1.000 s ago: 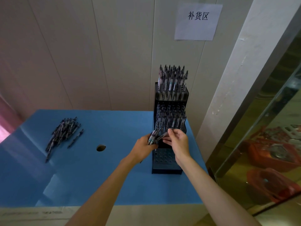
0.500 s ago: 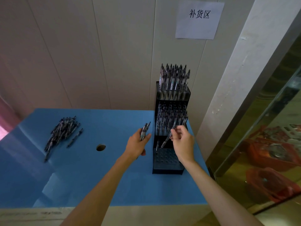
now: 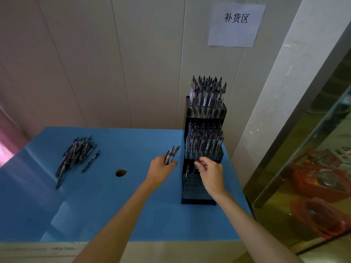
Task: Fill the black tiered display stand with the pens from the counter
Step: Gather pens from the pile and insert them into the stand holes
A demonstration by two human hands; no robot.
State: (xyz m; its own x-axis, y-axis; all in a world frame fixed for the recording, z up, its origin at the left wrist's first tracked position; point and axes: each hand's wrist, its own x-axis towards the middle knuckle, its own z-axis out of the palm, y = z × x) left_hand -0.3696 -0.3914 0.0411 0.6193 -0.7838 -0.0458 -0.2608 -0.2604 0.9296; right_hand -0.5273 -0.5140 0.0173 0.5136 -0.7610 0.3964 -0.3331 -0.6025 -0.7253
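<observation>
Black tiered display stand [image 3: 201,188] sits at the blue tabletop's [image 3: 133,215] right edge, its lowest tier mostly bare. The right hand [image 3: 210,172] pinches 1 pen [image 3: 193,170] over that tier; next, seat the tip in a hole. The left hand [image 3: 161,168] grasps a spare bundle [image 3: 171,154].

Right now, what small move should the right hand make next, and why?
Probably lower the pen pinched by the right hand straight into a hole of the bottom tier of the black stand: its tip hangs just above that tier, which looks mostly unfilled.
</observation>
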